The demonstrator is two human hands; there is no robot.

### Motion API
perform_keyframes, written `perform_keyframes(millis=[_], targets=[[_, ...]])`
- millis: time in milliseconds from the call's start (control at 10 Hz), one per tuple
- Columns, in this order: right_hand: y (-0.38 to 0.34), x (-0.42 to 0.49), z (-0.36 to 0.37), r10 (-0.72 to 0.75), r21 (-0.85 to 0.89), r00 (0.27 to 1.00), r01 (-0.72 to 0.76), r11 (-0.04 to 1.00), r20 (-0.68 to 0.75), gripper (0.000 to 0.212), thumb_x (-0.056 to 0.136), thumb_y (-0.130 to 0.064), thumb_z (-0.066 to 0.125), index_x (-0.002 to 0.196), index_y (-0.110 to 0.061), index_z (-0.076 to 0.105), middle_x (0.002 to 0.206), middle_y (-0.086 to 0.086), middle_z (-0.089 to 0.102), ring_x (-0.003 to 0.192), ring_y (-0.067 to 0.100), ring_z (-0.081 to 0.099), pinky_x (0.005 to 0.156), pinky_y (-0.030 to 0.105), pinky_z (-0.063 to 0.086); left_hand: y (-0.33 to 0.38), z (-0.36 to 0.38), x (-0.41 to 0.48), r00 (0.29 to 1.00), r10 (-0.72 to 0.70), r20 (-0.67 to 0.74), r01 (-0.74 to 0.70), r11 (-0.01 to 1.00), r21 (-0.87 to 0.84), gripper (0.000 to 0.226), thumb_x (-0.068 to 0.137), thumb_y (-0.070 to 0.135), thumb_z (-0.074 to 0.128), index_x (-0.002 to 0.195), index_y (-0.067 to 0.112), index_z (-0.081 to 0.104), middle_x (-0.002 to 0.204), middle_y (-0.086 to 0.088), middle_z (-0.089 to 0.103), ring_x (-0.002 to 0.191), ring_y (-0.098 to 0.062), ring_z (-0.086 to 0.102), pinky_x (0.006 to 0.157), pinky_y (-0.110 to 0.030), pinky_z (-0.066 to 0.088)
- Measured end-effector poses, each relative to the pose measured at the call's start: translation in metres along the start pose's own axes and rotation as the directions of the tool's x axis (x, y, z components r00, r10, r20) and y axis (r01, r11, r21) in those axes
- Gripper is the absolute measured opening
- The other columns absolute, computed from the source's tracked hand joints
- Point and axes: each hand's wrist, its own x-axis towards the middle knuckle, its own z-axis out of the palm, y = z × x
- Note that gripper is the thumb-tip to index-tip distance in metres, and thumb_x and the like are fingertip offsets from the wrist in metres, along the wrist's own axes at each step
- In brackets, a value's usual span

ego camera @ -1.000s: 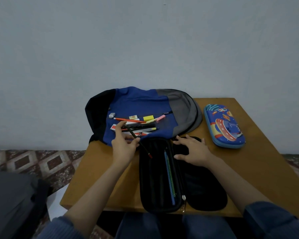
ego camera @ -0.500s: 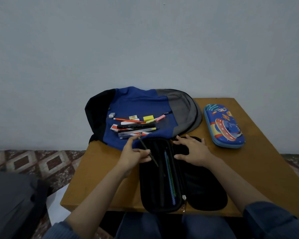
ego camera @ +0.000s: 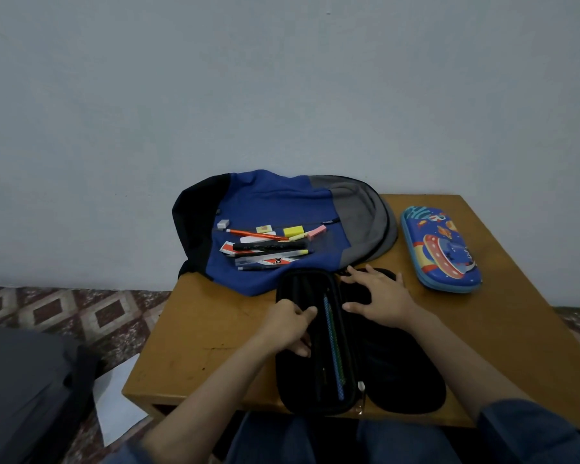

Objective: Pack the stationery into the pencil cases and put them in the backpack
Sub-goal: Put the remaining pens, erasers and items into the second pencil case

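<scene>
A black pencil case (ego camera: 315, 401) lies open at the table's near edge, a blue-green patterned pen (ego camera: 333, 343) inside it. My left hand (ego camera: 290, 328) reaches into its left half, fingers curled round a dark pencil (ego camera: 322, 380) that lies along the case. My right hand (ego camera: 380, 296) rests flat with spread fingers on the case's opened lid (ego camera: 406, 373). Behind it, a blue, grey and black backpack (ego camera: 275, 202) lies flat with loose stationery (ego camera: 265, 244) on it: pens, markers, erasers, a ruler. A blue cartoon-print pencil case (ego camera: 441, 249) lies closed at the right.
The brown wooden table (ego camera: 211, 329) stands against a pale wall. Left of it are a patterned floor, a dark bag (ego camera: 24, 390) and a white sheet (ego camera: 118, 403). My knees are under the table's front edge.
My left hand carried the dark pencil from the backpack's edge down and right into the open black case. My right hand stayed on the lid.
</scene>
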Motion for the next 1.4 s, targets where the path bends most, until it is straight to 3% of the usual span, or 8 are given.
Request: perform_keyframes(millis=[200, 400, 500, 600, 700, 800, 1100, 1400], targets=[[-0.002, 0.001, -0.001, -0.001, 0.001, 1.0, 0.001, 1.0, 0.003, 0.057, 0.088, -0.049, 0.055, 0.14, -0.037, 0.035, 0.156, -0.017, 0.016, 0.146, 0.014, 0.006, 0.112, 0.06, -0.002, -0.005, 0.015, -0.003, 0.999, -0.01, 0.032, 0.014, 0.993, -0.116, 0.017, 0.086, 0.012, 0.065, 0.095, 0.009, 0.052, 0.084, -0.006, 0.063, 0.061, -0.015, 0.062, 0.044, -0.019, 0.048], [0.0, -0.001, 0.0, -0.002, 0.003, 1.0, 0.002, 1.0, -0.003, 0.057, 0.088, -0.049, 0.055, 0.14, -0.036, 0.035, 0.156, -0.016, 0.016, 0.146, 0.013, 0.006, 0.112, 0.06, -0.003, -0.003, 0.01, 0.002, 0.979, 0.145, -0.141, -0.108, 0.963, 0.246, 0.041, 0.08, 0.02, 0.072, 0.109, 0.016, 0.043, 0.095, -0.004, 0.055, 0.061, -0.015, 0.061, 0.045, -0.018, 0.048], [0.0, 0.0, 0.0, -0.008, 0.003, 1.0, 0.008, 1.0, 0.005, 0.057, 0.088, -0.05, 0.054, 0.14, -0.037, 0.035, 0.156, -0.017, 0.016, 0.146, 0.013, 0.006, 0.112, 0.059, -0.003, 0.0, -0.006, 0.009, 0.933, 0.296, -0.206, -0.254, 0.945, 0.206, 0.029, 0.083, 0.024, 0.069, 0.106, 0.014, 0.053, 0.081, 0.001, 0.06, 0.063, -0.009, 0.059, 0.052, -0.016, 0.046], [0.001, 0.0, -0.001, -0.006, 0.008, 1.0, 0.006, 1.0, 0.007, 0.057, 0.088, -0.05, 0.055, 0.14, -0.037, 0.036, 0.155, -0.017, 0.017, 0.146, 0.013, 0.007, 0.113, 0.059, -0.001, -0.002, -0.036, 0.021, 0.855, 0.387, -0.347, -0.321, 0.918, 0.233, 0.017, 0.087, 0.02, 0.062, 0.101, 0.011, 0.059, 0.094, -0.003, 0.062, 0.087, -0.014, 0.06, 0.077, -0.026, 0.051], [0.001, 0.0, -0.001, -0.006, 0.008, 1.0, 0.006, 1.0, 0.006, 0.057, 0.087, -0.05, 0.056, 0.14, -0.037, 0.036, 0.155, -0.017, 0.017, 0.146, 0.012, 0.007, 0.113, 0.059, 0.0, -0.008, -0.068, 0.036, 0.755, 0.467, -0.46, -0.287, 0.867, 0.408, 0.015, 0.09, 0.018, 0.059, 0.102, 0.01, 0.062, 0.105, -0.005, 0.062, 0.092, -0.01, 0.055, 0.079, -0.021, 0.045], [0.001, -0.001, -0.001, -0.007, 0.007, 1.0, 0.007, 1.0, 0.005, 0.058, 0.087, -0.05, 0.055, 0.14, -0.037, 0.035, 0.155, -0.017, 0.017, 0.146, 0.013, 0.006, 0.113, 0.059, 0.0, -0.019, -0.097, 0.054, 0.677, 0.486, -0.553, -0.141, 0.823, 0.551, 0.02, 0.09, 0.018, 0.058, 0.105, 0.006, 0.065, 0.114, -0.01, 0.059, 0.105, -0.021, 0.05, 0.085, -0.029, 0.042], [0.002, 0.0, 0.001, -0.003, 0.007, 1.0, 0.003, 1.0, -0.003, 0.057, 0.088, -0.051, 0.054, 0.14, -0.037, 0.036, 0.155, -0.018, 0.017, 0.146, 0.012, 0.005, 0.113, 0.058, -0.002, -0.038, -0.101, 0.073, 0.724, 0.507, -0.468, -0.069, 0.728, 0.682, 0.039, 0.093, 0.016, 0.052, 0.132, 0.01, 0.05, 0.134, -0.011, 0.052, 0.122, -0.027, 0.046, 0.104, -0.04, 0.038], [0.002, 0.0, 0.002, -0.005, 0.01, 1.0, 0.005, 1.0, -0.008, 0.057, 0.088, -0.05, 0.055, 0.14, -0.038, 0.035, 0.155, -0.019, 0.017, 0.146, 0.011, 0.005, 0.113, 0.057, -0.002, -0.039, -0.103, 0.08, 0.715, 0.489, -0.5, -0.12, 0.79, 0.602, 0.033, 0.088, 0.01, 0.06, 0.121, 0.007, 0.059, 0.118, -0.015, 0.06, 0.113, -0.028, 0.051, 0.097, -0.038, 0.044]])
